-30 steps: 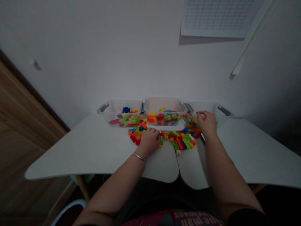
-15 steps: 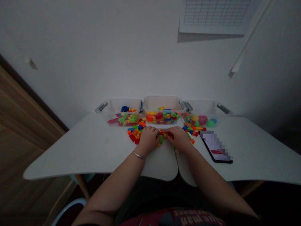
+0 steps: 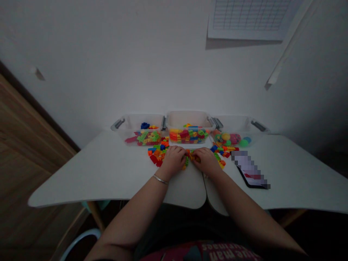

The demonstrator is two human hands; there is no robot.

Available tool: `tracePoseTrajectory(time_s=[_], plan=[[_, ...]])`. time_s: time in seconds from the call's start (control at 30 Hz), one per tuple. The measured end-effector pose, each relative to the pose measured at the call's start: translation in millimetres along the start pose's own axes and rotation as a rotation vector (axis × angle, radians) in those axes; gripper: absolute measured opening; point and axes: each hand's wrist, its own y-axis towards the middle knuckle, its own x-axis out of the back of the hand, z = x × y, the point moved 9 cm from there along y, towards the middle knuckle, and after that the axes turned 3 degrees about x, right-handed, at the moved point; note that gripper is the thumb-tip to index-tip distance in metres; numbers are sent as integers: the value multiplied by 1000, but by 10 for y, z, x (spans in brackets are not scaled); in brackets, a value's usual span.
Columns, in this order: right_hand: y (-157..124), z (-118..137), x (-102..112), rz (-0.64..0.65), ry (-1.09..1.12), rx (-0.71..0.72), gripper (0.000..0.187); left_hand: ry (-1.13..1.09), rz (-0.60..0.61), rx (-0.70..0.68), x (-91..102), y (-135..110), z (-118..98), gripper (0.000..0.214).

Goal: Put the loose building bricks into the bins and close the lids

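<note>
While you bend over the white table (image 3: 108, 170), your left hand (image 3: 172, 161) and your right hand (image 3: 206, 161) lie close together near its front middle, with small orange and red plastic building bricks (image 3: 193, 156) between them. Your fingers curve down over these bricks, but I cannot tell if either hand is clenched on them or only touches them, because the hands cover much of the bricks.

A loose pile of mixed bricks (image 3: 157, 155) lies just beside your left hand, and another loose pile of bricks (image 3: 220, 148) lies just beside your right hand. Behind them stand three clear plastic bins with grey handles, side by side. The left bin (image 3: 141, 121) and the middle bin (image 3: 187, 119) hold colourful bricks, and the right bin (image 3: 231, 123) holds some bricks and plastic balls (image 3: 225, 136) in yellow, green and pink.

On the right of the table, a smartphone (image 3: 251, 174) lies flat with its screen pixelated. You wear a thin metal bracelet (image 3: 160, 179) on your left wrist.
</note>
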Motion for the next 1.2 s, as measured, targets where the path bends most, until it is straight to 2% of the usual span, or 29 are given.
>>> tracePoseTrajectory(time_s=[0.27,0.6,0.77,0.9,1.0,1.2], plan=[[18,-4,41,-64,-20,3,7,-112,3,-61,6,12,-74,23],[36,-120,130,-225,380,-100,9,-314,-91,-37,96,30,-19,27],[54,-173,17,-165,686,-223,16,-491,-138,-92,157,53,-33,21],[45,-199,-110,-90,964,-334,19,-493,-170,-114,207,53,-44,17],[35,-212,-119,-107,1044,-381,20,-488,-176,-123,212,51,-48,16],[71,-108,-119,-94,1081,-347,29,-486,-216,-67,173,51,49,17]])
